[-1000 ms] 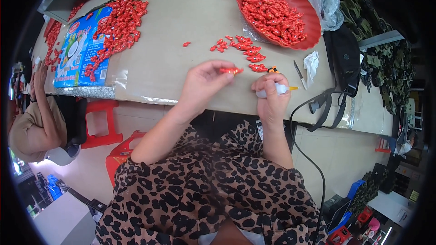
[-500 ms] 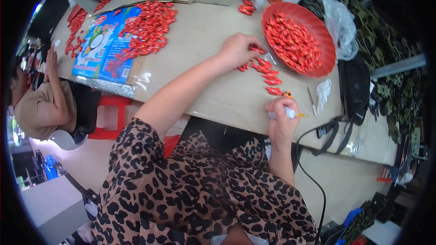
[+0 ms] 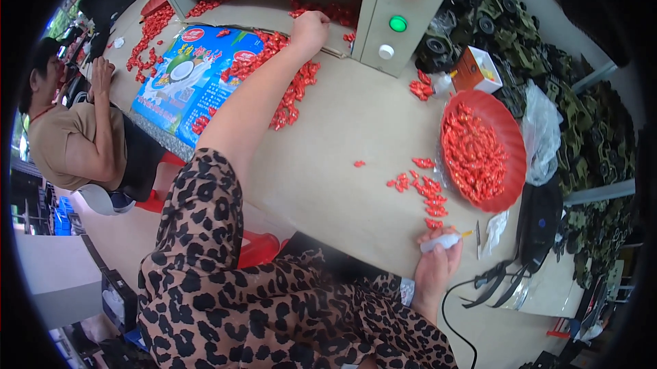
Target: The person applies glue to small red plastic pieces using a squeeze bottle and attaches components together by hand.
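Note:
My left hand (image 3: 312, 32) reaches to the mouth of a grey metal box (image 3: 404, 30), its fingers curled. It is over small shiny red pieces (image 3: 335, 13) in the box's opening; whatever it may hold is hidden. My right hand (image 3: 438, 259), at the table's near edge, is wrapped around a small white squeeze bottle (image 3: 441, 242) with a thin yellow tip pointing right. Just beyond that hand lies a short row of red pieces (image 3: 432, 198), with a few scattered to its left. A scalloped red bowl (image 3: 514, 181) full of similar pieces stands to the right of the row.
Heaped red pieces (image 3: 287, 112) lie on and beside a flattened blue carton (image 3: 171, 95). A narrow pointed tool (image 3: 478, 239), crumpled tissue (image 3: 496, 229), black bag (image 3: 540, 218) and plastic bag (image 3: 544, 129) lie right. Dark green parts are piled beyond. Another person (image 3: 75, 129) sits at left.
My left hand has left the row beside the bowl and moved left and away from me to the grey box. The view has shifted, showing more of the box. My right hand still holds the bottle.

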Action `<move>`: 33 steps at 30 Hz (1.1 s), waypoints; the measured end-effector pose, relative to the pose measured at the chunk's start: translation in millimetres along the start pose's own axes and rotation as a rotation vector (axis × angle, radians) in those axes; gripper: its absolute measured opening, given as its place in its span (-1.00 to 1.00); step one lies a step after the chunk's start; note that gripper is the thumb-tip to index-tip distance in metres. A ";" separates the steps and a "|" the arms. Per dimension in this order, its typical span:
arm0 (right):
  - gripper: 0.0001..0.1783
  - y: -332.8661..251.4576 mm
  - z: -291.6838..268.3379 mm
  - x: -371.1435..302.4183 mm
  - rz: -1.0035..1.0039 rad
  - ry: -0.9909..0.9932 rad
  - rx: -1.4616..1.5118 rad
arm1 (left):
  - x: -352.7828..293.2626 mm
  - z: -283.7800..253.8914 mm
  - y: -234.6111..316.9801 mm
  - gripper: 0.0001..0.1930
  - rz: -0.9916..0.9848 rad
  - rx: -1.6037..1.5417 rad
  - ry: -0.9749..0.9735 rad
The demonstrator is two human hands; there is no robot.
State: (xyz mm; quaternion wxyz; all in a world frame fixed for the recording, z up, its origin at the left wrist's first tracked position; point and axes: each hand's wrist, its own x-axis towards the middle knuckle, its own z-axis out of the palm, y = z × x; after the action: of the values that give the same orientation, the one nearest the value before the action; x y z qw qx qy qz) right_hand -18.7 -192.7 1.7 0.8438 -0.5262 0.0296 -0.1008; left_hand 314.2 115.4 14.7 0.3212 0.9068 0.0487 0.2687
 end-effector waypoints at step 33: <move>-0.60 1.7 -6.1 -2.1 -0.017 0.028 -0.048 | -27.7 -57.2 29.7 -0.65 -0.318 -0.903 -0.542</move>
State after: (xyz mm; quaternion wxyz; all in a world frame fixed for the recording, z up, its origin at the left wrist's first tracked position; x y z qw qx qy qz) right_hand -21.4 -197.0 -2.6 0.8294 -0.5453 0.0393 -0.1146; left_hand 258.5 116.6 57.2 0.7158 0.6972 -0.0196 -0.0320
